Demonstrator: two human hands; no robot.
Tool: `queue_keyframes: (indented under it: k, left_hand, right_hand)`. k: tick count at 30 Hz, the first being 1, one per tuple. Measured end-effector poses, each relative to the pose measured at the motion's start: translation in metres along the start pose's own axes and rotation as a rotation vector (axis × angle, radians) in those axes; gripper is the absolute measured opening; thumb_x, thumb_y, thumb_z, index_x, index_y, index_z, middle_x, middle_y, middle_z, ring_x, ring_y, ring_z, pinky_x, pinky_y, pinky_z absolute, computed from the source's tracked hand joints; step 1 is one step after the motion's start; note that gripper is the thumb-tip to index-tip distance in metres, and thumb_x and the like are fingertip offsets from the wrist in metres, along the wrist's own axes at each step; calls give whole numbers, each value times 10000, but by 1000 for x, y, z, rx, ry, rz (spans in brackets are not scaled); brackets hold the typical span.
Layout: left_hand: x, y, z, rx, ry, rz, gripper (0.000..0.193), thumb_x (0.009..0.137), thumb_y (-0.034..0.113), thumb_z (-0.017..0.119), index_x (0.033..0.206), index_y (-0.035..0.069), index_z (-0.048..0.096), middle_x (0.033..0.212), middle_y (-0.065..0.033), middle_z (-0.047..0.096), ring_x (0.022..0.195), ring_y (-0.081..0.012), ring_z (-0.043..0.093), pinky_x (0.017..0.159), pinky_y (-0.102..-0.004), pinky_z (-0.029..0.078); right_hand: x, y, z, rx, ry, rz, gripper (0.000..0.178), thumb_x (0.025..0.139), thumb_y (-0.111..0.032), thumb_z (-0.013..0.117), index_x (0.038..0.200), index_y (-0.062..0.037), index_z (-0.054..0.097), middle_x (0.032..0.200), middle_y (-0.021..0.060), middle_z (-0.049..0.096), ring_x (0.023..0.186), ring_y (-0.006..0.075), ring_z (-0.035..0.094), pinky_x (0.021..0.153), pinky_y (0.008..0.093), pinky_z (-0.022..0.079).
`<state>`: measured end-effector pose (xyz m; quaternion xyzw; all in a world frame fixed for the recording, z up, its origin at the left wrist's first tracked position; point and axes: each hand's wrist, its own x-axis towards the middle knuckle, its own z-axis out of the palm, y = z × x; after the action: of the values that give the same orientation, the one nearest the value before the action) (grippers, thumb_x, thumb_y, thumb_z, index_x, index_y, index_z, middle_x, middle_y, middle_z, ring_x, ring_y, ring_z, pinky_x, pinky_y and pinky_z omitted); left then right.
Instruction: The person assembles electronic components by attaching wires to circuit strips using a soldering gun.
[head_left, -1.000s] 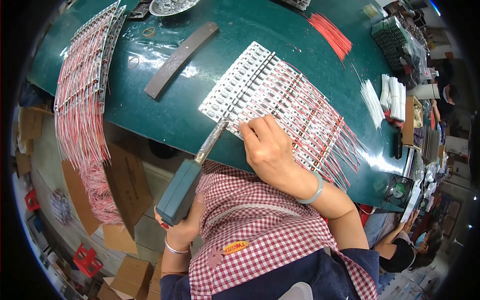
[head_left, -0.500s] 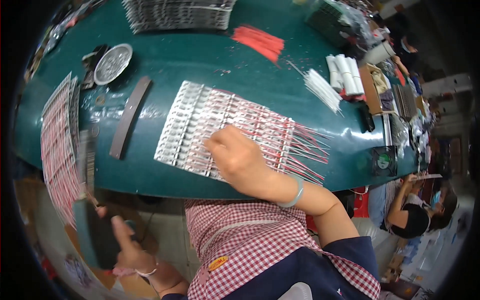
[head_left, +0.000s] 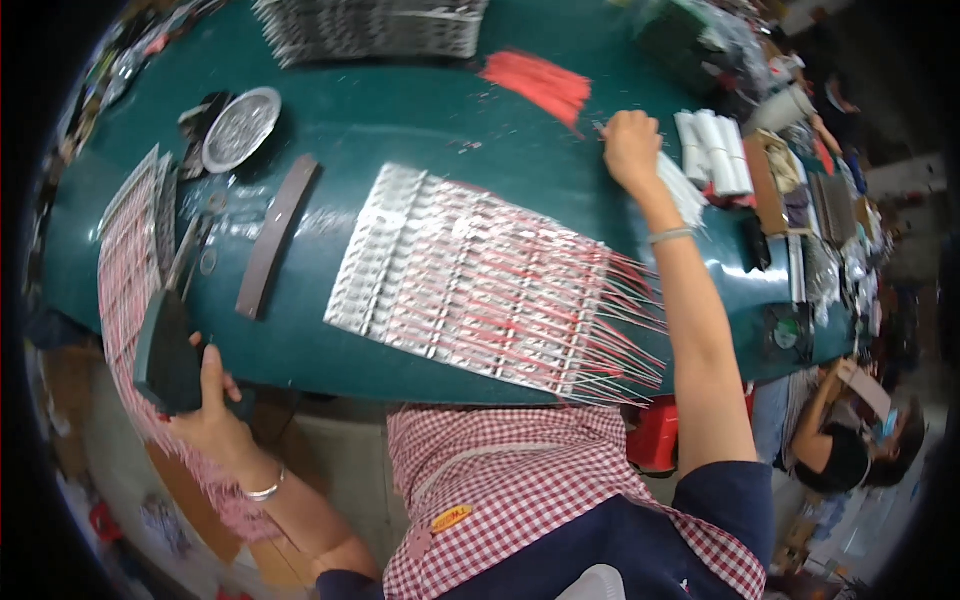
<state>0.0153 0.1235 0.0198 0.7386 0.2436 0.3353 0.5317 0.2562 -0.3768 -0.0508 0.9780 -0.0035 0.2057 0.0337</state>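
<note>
My left hand [head_left: 215, 420] is closed round a dark green hand tool [head_left: 165, 355] with thin metal prongs, held over the table's front left edge. Below and beside it hangs a stack of white panels with red and white wires [head_left: 125, 260]. A similar flat panel [head_left: 470, 280] lies on the table in front of me, white pieces in rows with loose wire ends on its right. Stretched forward, my right hand [head_left: 632, 150] is at the bundle of thin white wires [head_left: 682, 190]. Its fingers are curled together; whatever they grip is hidden.
A brown curved bar [head_left: 278, 235] and a metal bowl [head_left: 242, 130] are left of the panel. Red wires [head_left: 540, 85] and stacked panels [head_left: 370, 30] lie farther back. White rolls [head_left: 715, 155] and a cardboard box [head_left: 775, 185] stand right. Another person [head_left: 835, 430] sits at the right.
My right hand has left the panel and reached forward right to the white wires. My left hand has risen toward the table's edge with the green tool.
</note>
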Motion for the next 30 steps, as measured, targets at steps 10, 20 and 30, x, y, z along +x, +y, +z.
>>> queue_keyframes:
  k: [10,20,30]
  left_hand:
    - [-15,49,-5,-55,133,179,300,848,-69,719,1139,-74,645,907,-82,675,537,-61,502,474,-214,382]
    - [38,9,27,-117,59,73,169,851,21,746,999,-44,695,773,-44,667,534,-73,542,472,-233,393]
    - [-133,-4,-24,-202,-317,-239,340,828,-108,657,1162,-67,604,1068,-135,655,542,-87,523,461,-224,402]
  right_hand:
    - [-87,-164,-129,828,77,-386,122,856,8,673,940,-15,587,860,152,584,805,340,584,700,426,468]
    - [-167,-216,-152,931,-136,-551,166,804,52,672,913,-25,575,851,135,533,795,319,545,700,417,459]
    - [-184,-229,-116,879,-48,-405,176,765,34,694,902,-20,598,1089,129,582,980,321,539,817,431,413]
